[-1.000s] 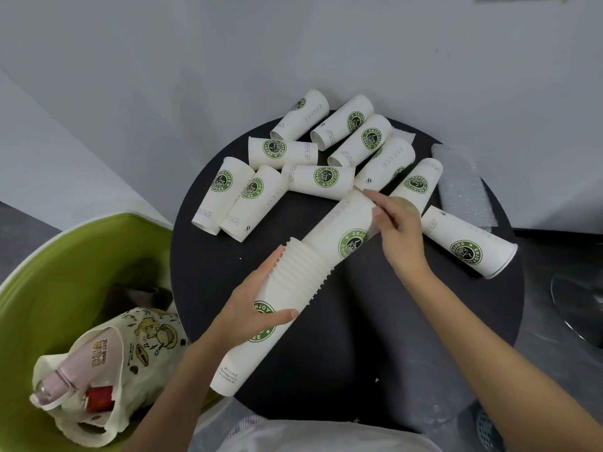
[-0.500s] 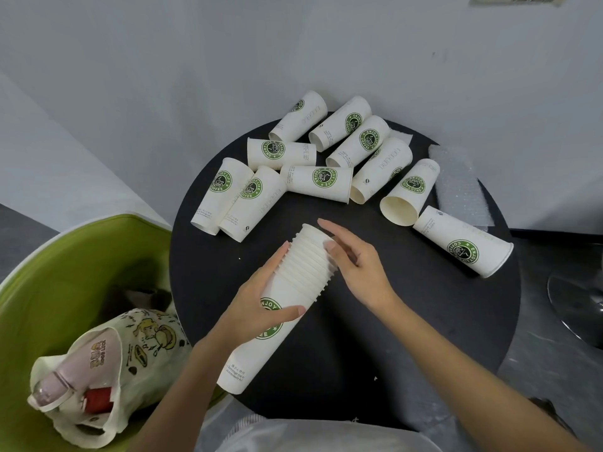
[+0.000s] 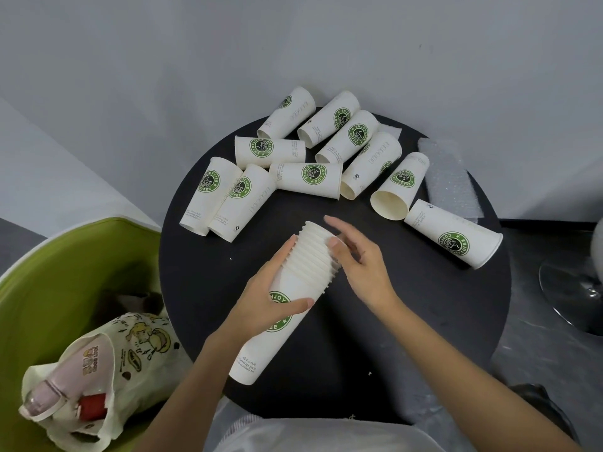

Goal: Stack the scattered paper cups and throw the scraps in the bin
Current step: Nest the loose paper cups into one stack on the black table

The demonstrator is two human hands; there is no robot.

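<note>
Grey wall [image 3: 163,76]; round black table [image 3: 408,305]; dark floor [image 3: 538,370].

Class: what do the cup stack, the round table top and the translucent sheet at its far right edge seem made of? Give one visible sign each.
Cup stack: matte white paper, probably; thin rolled rims, printed green logo. Table top: hard, black, matte; material unclear, no grain shows. Translucent sheet: likely bubbled plastic film; pale, bumpy texture.

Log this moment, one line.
left hand: grips cup stack | right hand: open at stack rim | loose cups: on table | bubble wrap: unbinned
</note>
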